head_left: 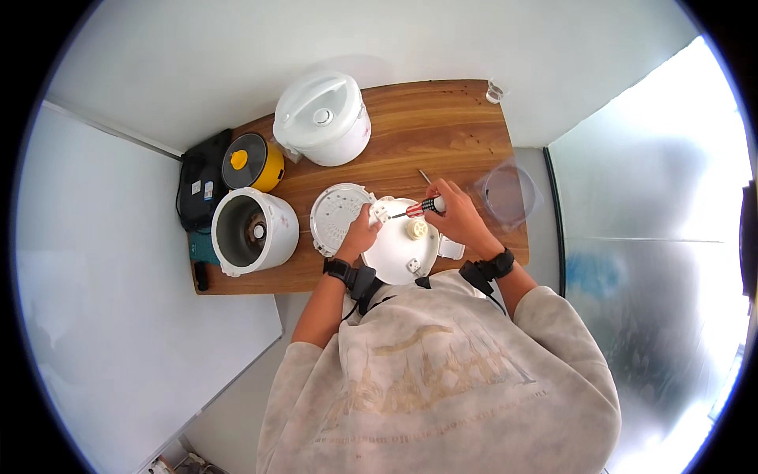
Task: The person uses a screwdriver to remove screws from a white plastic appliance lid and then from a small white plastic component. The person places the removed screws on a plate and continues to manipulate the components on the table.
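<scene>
A: Setting: white walls, a frosted glass panel (639,292) to the right, and a wood-grain table (430,118) in the corner. What is on the table?

B: At the back, a lidded white rice cooker (325,122). To the left, an open white cooker body (278,237), a small yellow pot (273,167) with a dark lid, and a black case (207,167). On the right side, a clear plastic tub (505,197); in the far right corner, a small clear cup (494,95).

A: Work position?

B: A round white cover (387,257) lies at the near edge, just in front of the person's body. A cream round cap (416,229) sits on its face. A perforated white disc (332,225) is just beside it, to the left.

A: State of the hands?

B: The left hand (360,237) pinches a small white fitting (380,214) over the cover's upper left rim. The right hand (459,212) has its fingers wrapped round the handle of a screwdriver (431,205), shaft pointing left to the fitting.

A: Does the tip touch?

B: Cannot tell; too small.

A: Other items?

B: A slim metal rod (424,176) beyond the right hand.
</scene>
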Demonstrator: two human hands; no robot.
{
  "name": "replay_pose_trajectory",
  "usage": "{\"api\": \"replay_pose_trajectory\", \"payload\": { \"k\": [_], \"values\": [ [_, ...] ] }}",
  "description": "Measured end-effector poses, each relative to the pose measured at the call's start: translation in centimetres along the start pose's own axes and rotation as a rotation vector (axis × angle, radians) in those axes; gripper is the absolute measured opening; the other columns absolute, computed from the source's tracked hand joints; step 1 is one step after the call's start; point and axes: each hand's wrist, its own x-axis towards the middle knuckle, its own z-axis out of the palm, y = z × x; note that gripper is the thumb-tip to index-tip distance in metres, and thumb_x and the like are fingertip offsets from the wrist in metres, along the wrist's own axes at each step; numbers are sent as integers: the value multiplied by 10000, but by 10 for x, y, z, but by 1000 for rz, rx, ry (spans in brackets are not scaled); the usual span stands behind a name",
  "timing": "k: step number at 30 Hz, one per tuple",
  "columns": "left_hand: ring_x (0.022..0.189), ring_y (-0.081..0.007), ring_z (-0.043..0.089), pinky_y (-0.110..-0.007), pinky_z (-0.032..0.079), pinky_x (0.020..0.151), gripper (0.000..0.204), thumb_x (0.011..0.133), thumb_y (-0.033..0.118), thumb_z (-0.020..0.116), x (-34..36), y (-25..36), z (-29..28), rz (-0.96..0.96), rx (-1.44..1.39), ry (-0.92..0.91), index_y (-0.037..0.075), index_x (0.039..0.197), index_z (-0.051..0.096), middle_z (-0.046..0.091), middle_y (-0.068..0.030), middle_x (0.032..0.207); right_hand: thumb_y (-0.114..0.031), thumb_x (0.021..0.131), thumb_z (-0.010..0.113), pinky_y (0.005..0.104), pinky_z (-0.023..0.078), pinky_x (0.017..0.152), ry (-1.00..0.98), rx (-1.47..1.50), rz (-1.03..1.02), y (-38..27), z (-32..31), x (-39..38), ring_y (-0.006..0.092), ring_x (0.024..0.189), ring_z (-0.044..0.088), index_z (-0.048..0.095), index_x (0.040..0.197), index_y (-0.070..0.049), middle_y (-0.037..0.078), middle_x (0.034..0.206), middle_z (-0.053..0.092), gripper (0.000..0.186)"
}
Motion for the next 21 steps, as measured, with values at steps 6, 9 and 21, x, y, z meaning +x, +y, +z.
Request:
{"api": "replay_pose_trajectory", "payload": {
  "k": [6,9,21],
  "values": [
    [1163,-449,567,-465,454,971,486,918,155,606,0,-4,1,30,-8,8,64,1337,379,603,-268,1228,-144,757,682,419,486,797,0,8,-26,-1,3,0,365,911,593,548,1036,-41,178,986,586,327],
    [1159,-451,569,-466,454,971,488,917,158,606,-2,-3,1,1,-18,4,63,1339,378,605,-271,1224,-141,758,681,422,486,795,-2,4,-13,-4,5,-1,368,909,591,548,1030,-41,177,985,586,319],
    [1183,-406,576,-439,450,984,529,929,159,610,-1,3,0,-59,7,-23,54,1387,366,592,-257,1257,-109,759,677,436,483,790,28,9,-30,-12,3,-4,377,909,587,540,1021,-39,173,975,583,304]
  ]
}}
